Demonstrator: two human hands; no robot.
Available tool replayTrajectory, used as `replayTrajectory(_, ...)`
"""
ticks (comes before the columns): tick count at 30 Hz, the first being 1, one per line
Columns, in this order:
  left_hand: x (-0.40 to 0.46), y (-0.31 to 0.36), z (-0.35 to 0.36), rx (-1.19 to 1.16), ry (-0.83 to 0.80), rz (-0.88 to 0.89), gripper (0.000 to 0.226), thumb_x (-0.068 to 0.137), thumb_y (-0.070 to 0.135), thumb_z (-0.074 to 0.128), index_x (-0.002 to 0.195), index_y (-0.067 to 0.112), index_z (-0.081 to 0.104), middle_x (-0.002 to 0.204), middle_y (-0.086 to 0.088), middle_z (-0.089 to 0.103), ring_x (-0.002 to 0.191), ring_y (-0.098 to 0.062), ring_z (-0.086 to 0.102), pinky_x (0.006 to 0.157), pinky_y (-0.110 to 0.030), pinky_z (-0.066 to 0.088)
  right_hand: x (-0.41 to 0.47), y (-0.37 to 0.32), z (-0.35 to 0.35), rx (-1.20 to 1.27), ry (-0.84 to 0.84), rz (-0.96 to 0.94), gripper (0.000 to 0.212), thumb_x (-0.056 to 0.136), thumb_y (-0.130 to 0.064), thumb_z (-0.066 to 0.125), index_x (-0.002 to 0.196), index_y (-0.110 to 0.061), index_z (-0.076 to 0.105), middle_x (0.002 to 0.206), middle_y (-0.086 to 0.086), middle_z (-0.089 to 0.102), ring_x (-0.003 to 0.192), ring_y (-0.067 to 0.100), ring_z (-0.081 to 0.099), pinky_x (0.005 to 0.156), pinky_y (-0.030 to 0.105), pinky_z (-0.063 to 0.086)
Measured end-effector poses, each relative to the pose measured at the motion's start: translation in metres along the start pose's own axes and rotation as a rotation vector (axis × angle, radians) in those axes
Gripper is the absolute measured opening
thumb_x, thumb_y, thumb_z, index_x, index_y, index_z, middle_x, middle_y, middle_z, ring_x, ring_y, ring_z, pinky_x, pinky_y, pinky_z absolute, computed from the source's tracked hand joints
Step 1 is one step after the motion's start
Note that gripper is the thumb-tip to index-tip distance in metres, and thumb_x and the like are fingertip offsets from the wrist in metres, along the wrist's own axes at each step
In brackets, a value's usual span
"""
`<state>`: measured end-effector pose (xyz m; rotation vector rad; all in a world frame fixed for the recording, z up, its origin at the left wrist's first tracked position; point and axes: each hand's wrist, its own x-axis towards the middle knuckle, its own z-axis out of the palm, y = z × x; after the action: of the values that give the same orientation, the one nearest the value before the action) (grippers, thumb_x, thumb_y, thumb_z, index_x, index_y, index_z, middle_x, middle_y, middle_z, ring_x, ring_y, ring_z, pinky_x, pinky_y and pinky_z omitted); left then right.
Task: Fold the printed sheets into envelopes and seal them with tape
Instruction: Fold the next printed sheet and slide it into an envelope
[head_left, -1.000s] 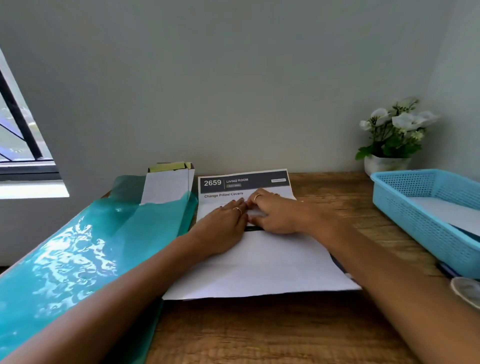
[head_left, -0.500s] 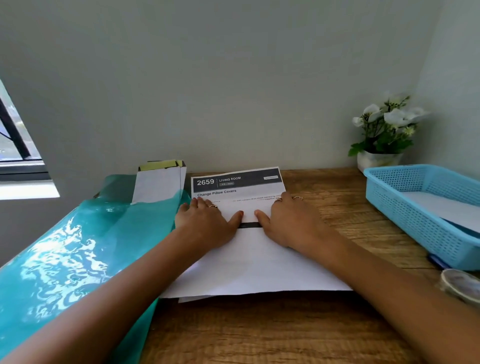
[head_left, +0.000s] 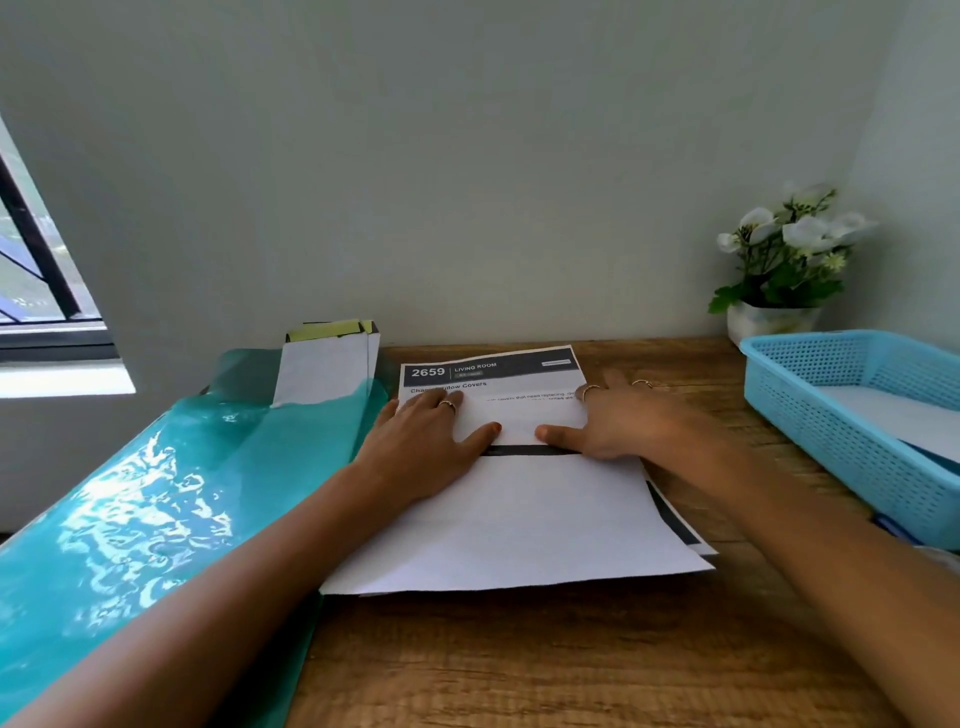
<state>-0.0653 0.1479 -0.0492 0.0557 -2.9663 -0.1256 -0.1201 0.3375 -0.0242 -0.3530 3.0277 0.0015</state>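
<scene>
At the bottom of the frame both forearms reach in from the lower corners and converge toward the centre, over a wooden table (head_left: 519, 665). Just above them lies the printed sheet (head_left: 519, 519), in the middle of the frame on top of at least one more sheet, whose dark-edged corner pokes out at the lower right. Its blank near part has been brought up over the printed face, and the edge of this flap runs left to right across the centre, with a dark printed band showing just below the thumbs. The left hand (head_left: 426, 441) lies flat on the left end of that flap and the right hand (head_left: 618, 421) flat on its right end, fingers straight and spread, gripping nothing; the two thumbs point inward at each other with a gap of white paper between them. So the line to be pressed lies crosswise under both palms, its long axis left to right, and each hand is equally near to its own end; the next stroke probably calls for sliding outward along that axis. Beyond the fingers the header "2659 LIVING ROOM" is uncovered. Further off, a teal plastic sleeve (head_left: 156, 493) with folded paper fills the left, a blue basket (head_left: 810, 415) the right edge.
</scene>
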Motion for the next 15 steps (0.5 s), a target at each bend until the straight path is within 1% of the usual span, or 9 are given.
replayTrajectory(2, 0.001, 0.0, 0.001, -0.037, 0.046, 0.011, 0.072, 0.089, 0.063, 0.032, 0.145, 0.017, 0.027, 0.15, -0.003, 0.031, 0.137, -0.021, 0.027, 0.115, -0.041, 0.017, 0.002, 0.005, -0.002, 0.036, 0.0, -0.022, 0.093, 0.076, -0.077, 0.044, 0.147, -0.021, 0.025, 0.154, 0.008, 0.019, 0.14, 0.033, 0.023, 0.111, 0.044, 0.028)
replayTrajectory(5, 0.001, 0.0, 0.006, -0.077, 0.118, 0.027, 0.071, 0.088, 0.062, 0.037, 0.143, 0.017, 0.031, 0.146, -0.002, 0.036, 0.135, -0.021, 0.029, 0.114, -0.039, 0.018, 0.004, 0.012, -0.004, 0.112, 0.021, -0.047, 0.092, 0.073, -0.073, 0.055, 0.144, -0.022, 0.028, 0.151, 0.007, 0.026, 0.136, 0.031, 0.03, 0.108, 0.044, 0.033)
replayTrajectory(9, 0.002, -0.001, 0.008, -0.075, 0.192, 0.028, 0.072, 0.087, 0.063, 0.039, 0.142, 0.018, 0.03, 0.143, -0.002, 0.034, 0.134, -0.022, 0.025, 0.114, -0.042, 0.016, 0.001, 0.016, -0.004, 0.198, 0.137, -0.083, 0.083, 0.073, -0.061, 0.066, 0.136, -0.017, 0.035, 0.142, 0.008, 0.04, 0.127, 0.028, 0.042, 0.102, 0.042, 0.04)
replayTrajectory(12, 0.001, 0.0, 0.006, -0.011, 0.317, 0.06, 0.062, 0.089, 0.054, 0.044, 0.138, 0.015, 0.036, 0.137, -0.006, 0.037, 0.129, -0.026, 0.028, 0.113, -0.047, 0.017, -0.001, 0.016, -0.006, 0.19, 0.262, -0.083, 0.061, 0.078, -0.048, 0.07, 0.124, -0.014, 0.048, 0.129, 0.008, 0.053, 0.114, 0.026, 0.052, 0.091, 0.036, 0.045)
replayTrajectory(15, -0.001, 0.0, 0.005, 0.039, 0.479, 0.101, 0.05, 0.087, 0.045, 0.054, 0.125, 0.014, 0.048, 0.123, -0.008, 0.046, 0.118, -0.03, 0.039, 0.112, -0.053, 0.017, 0.0, 0.022, -0.009, 0.273, 0.355, -0.092, 0.029, 0.079, -0.034, 0.071, 0.1, -0.019, 0.058, 0.108, 0.005, 0.061, 0.096, 0.022, 0.056, 0.077, 0.033, 0.047)
